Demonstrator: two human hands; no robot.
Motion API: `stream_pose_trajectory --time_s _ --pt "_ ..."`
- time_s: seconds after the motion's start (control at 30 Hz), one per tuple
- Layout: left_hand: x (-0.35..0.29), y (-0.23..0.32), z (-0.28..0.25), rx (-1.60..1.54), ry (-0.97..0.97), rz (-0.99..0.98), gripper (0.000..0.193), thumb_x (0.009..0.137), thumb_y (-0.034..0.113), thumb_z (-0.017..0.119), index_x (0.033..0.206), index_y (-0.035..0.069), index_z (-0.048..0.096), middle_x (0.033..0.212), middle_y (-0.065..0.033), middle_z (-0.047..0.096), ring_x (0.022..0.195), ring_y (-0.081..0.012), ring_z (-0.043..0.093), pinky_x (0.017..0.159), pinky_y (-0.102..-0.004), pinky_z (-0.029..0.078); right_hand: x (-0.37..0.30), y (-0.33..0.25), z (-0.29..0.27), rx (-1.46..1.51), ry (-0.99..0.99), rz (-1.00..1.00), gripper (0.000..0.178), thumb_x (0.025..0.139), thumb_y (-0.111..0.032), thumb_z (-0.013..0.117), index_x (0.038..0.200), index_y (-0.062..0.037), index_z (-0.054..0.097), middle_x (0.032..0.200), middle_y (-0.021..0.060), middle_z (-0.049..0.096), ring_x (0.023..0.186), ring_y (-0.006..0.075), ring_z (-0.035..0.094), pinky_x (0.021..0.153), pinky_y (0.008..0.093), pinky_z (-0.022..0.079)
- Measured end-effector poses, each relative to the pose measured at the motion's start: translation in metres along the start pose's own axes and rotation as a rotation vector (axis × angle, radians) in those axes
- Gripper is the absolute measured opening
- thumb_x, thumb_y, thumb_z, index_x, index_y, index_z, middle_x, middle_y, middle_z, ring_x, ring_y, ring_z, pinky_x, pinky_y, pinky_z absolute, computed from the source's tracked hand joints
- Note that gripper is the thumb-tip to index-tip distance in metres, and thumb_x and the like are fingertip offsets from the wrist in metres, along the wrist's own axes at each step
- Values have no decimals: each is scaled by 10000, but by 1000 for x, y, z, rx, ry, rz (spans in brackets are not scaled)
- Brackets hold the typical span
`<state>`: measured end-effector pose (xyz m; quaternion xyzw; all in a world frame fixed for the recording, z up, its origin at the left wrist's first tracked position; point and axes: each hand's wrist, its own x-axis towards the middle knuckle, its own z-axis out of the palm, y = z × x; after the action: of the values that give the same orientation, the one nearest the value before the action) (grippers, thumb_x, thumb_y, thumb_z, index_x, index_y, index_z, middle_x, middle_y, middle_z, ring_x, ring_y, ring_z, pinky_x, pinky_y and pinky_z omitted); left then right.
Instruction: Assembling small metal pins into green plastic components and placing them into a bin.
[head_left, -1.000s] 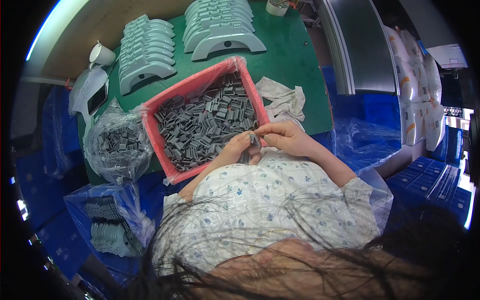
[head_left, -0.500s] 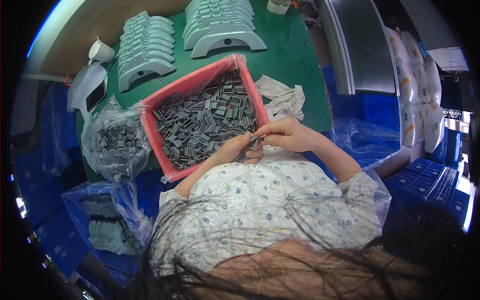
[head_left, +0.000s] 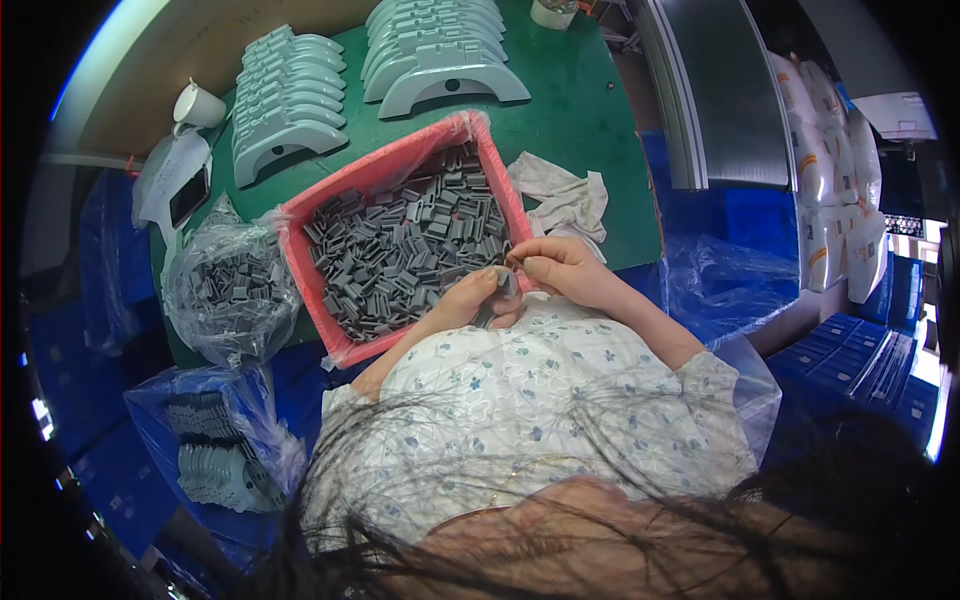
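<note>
Just past the front right corner of a red bin point(head_left: 378, 165), my two hands meet close to my body. My left hand point(head_left: 474, 300) is closed around a small grey plastic part point(head_left: 506, 284), mostly covered by the fingers. My right hand point(head_left: 565, 270) pinches with thumb and forefinger right above that part; a small dark tip shows at the fingertips, too small to name. Inside the bin lies a heap of small grey plastic clips point(head_left: 400, 240).
Arched pale-grey plastic panels point(head_left: 450, 85) stand in two rows at the back of the green table point(head_left: 580, 110). Left of the bin sits a clear bag point(head_left: 235, 290) of grey clips. A white cloth point(head_left: 560, 195) lies at right; a white mug point(head_left: 200, 104) stands far left.
My right hand has shifted slightly left and its fingertips have lifted a little off the grey part. My left hand still holds that part in nearly the same place.
</note>
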<state>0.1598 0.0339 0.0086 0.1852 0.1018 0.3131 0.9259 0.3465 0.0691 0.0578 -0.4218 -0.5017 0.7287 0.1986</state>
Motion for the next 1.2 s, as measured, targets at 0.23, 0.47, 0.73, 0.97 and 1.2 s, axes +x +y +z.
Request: stream_pose_trajectory --time_s 0.23,0.47,0.73,0.97,1.2 --pt "0 4 13 52 156 24 367 839 400 484 959 55 455 689 -24 393 548 -125 412 477 -217 311 -11 -12 7 -56 -20 -81 246 827 -66 465 1052 15 524 852 22 567 762 61 517 690 205 426" --pt "0 2 18 40 158 57 311 852 338 487 1000 65 460 696 -27 406 552 -131 421 480 -221 321 -12 -12 11 19 -73 -56 253 826 -38 457 1066 17 516 917 42 573 822 68 525 732 208 422" --pt "-1 -1 15 117 209 105 287 857 319 486 979 61 449 691 -24 416 530 -138 457 486 -238 353 -12 -6 13 -105 -6 -113 226 833 -46 462 1035 22 539 863 35 582 778 62 524 691 204 425" --pt "0 -3 13 179 200 130 329 863 351 459 1022 64 421 701 -25 414 503 -128 437 463 -230 338 -9 -4 15 121 33 -27 226 835 -65 481 1037 16 539 849 24 577 743 52 506 653 195 416" --pt "0 -4 10 107 160 128 333 855 347 478 1018 60 439 695 -23 412 516 -141 451 473 -239 350 -13 -21 11 -52 -55 -53 258 826 -42 463 1071 17 519 900 41 573 807 65 517 714 206 420"
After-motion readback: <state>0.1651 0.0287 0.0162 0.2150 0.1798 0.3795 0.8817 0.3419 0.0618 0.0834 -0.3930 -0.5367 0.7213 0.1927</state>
